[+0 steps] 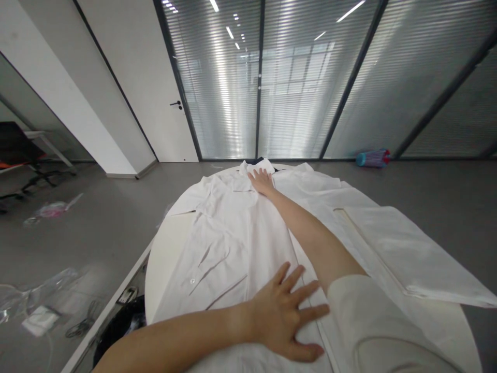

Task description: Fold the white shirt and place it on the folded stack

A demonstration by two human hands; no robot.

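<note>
A white button-up shirt [233, 233] lies spread flat on a white table [163, 259], collar at the far end. My left hand [289, 316] presses palm-down on the shirt's near part, fingers spread. My right hand [262, 181] reaches across to the far end and rests flat on the shirt beside the collar [252, 168]. One sleeve [411, 254] lies stretched out to the right. Neither hand grips anything.
Grey floor surrounds the table. Plastic bags [34, 300] and cables lie on the floor at left, a dark bin [120, 326] sits under the table's left edge. A blue and pink cylinder [373, 158] lies by the glass wall. An office chair [19, 155] stands far left.
</note>
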